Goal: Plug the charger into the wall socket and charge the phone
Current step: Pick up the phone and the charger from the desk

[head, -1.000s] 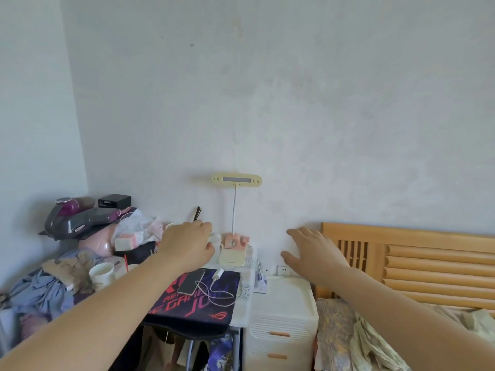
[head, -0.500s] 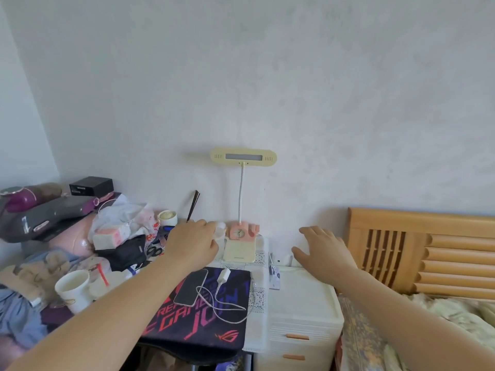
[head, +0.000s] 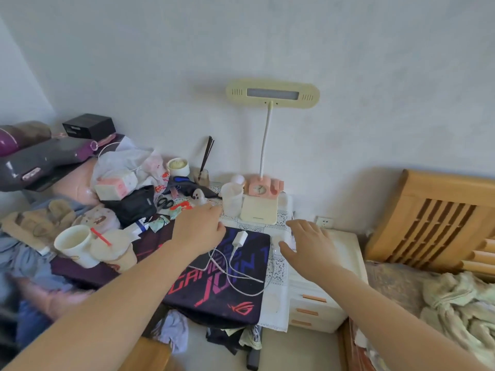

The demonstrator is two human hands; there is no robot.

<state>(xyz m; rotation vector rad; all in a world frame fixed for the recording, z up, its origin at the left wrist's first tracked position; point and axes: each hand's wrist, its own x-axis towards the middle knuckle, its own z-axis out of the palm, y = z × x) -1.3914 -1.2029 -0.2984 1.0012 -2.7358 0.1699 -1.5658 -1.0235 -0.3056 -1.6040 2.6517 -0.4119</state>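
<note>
Charger [head: 239,239] lying on the dark mouse mat [head: 222,287], cable looping to the phone [head: 201,261]. Both hands empty: left hand [head: 199,231] loosely curled above it, right hand [head: 310,243] spread just beside. Wall socket [head: 324,222] further right.

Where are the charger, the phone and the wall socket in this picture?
charger [head: 239,239], head view, on its white plug body.
phone [head: 201,261], head view, on the dark strip showing below the left arm.
wall socket [head: 324,222], head view, on its white faceplate.
</note>
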